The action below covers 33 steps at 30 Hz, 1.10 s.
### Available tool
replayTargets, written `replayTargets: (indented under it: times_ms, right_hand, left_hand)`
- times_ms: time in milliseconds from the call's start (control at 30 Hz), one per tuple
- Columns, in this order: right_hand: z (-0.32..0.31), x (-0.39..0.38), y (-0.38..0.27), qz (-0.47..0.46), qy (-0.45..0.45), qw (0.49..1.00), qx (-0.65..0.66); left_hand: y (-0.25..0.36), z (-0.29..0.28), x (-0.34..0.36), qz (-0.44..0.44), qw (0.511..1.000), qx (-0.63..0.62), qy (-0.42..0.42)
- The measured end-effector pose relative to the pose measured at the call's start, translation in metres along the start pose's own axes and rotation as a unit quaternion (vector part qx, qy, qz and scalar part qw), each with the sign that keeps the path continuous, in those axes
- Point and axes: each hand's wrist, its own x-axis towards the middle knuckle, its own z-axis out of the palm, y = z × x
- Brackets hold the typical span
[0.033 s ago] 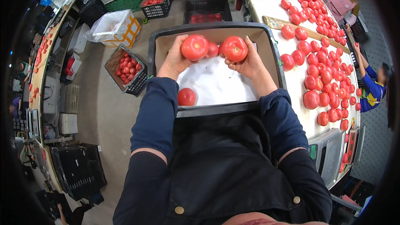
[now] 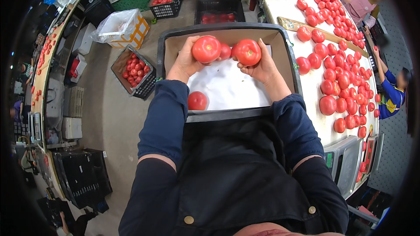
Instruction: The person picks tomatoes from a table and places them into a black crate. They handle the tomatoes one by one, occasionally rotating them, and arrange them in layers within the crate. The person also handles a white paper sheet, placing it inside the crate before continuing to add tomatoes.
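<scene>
My left hand (image 2: 184, 63) is closed round a large red tomato (image 2: 206, 49). My right hand (image 2: 265, 69) grips another large tomato (image 2: 247, 52), its stem end facing up. Between these two, a smaller tomato (image 2: 225, 51) shows partly; whether a hand holds it or it lies below, I cannot tell. Both hands are over the far half of a black crate (image 2: 227, 26) lined with brown cardboard and white paper (image 2: 229, 85). One more tomato (image 2: 197, 100) rests on the paper in the near left corner.
Many tomatoes (image 2: 328, 105) cover the white table (image 2: 308, 120) at right, with a scale (image 2: 350, 161) at its near end. Tomato crates (image 2: 144, 88) stand on the floor at left and beyond. Two people (image 2: 396, 94) are across the table.
</scene>
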Motion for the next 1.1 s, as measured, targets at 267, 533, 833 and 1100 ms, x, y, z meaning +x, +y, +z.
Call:
replayTargets:
  times_ms: [267,533,833,1100]
  right_hand:
    - [-0.022,0.001,-0.014,-0.074,0.045,0.989,0.119]
    - [-0.13,-0.043,-0.09,-0.309,-0.222,0.864,0.331]
    - [-0.006,0.1,0.035,-0.314,0.066,0.63,-0.708]
    - [0.013,0.127,0.071,-0.248,0.114,0.396,-0.877]
  left_hand:
    - [-0.002,-0.005,0.001,0.013,1.0,0.008,0.005]
    - [0.002,0.001,0.002,0.075,0.993,-0.048,0.074]
    - [0.011,-0.019,0.003,0.152,0.961,-0.113,0.202]
    - [0.014,-0.023,0.005,0.156,0.958,-0.107,0.216]
